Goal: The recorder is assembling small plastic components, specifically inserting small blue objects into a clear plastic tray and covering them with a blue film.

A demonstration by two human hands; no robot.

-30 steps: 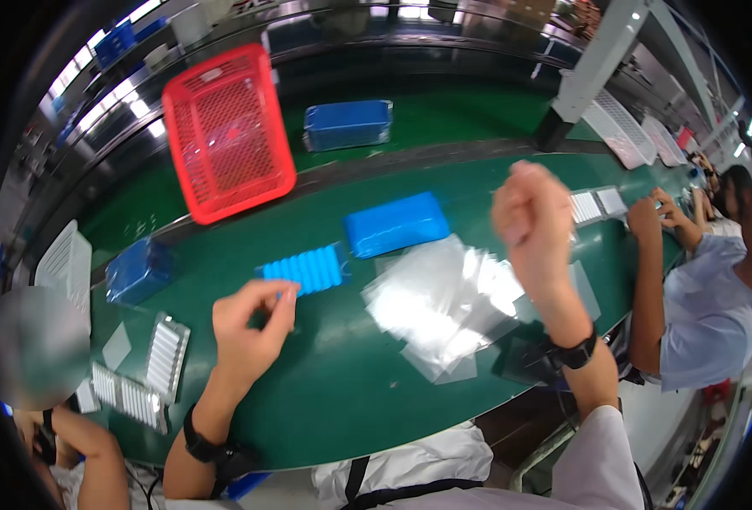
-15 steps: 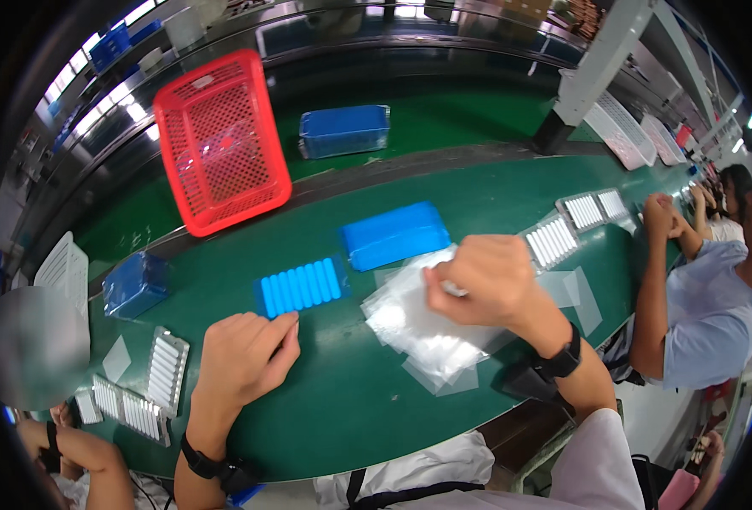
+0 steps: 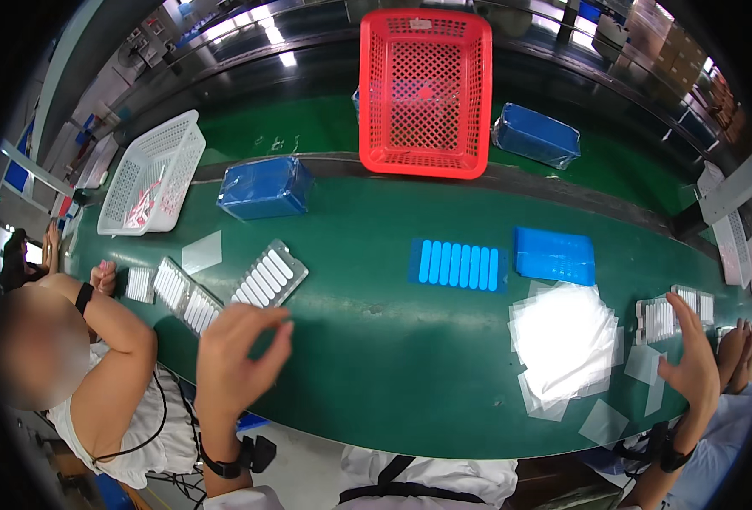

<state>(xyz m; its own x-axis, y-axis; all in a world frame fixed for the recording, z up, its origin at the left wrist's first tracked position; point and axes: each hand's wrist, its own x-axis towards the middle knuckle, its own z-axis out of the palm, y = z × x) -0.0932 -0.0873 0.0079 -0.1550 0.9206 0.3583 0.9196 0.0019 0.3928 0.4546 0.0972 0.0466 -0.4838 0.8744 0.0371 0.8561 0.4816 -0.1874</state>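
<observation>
My left hand [image 3: 241,353] is raised over the table's near left part, its thumb and curved fingers apart with nothing between them. Just beyond its fingertips lies a clear tray of white strips [image 3: 267,277]. My right hand [image 3: 695,365] is open at the right, thumb and fingers spread, beside another tray of white strips [image 3: 656,321]. To its left, a loose pile of clear plastic sheets [image 3: 564,344] shines under the light. Beyond the pile lies a blue block-shaped bundle [image 3: 554,253]. Left of that, a dark blue tray [image 3: 458,265] holds several bright blue strips.
Across the table's far edge stands a red basket [image 3: 427,161], with a wrapped blue block [image 3: 536,136] right of it. Another wrapped blue block [image 3: 265,189] and a white basket [image 3: 153,178] are at the left. A co-worker's arm [image 3: 121,340] rests nearby, beside more white-strip trays [image 3: 187,296].
The view has swung left, shifting the table's things rightward. My right hand has left the sheet pile and opened to its right. My left hand has moved left, toward the white-strip tray.
</observation>
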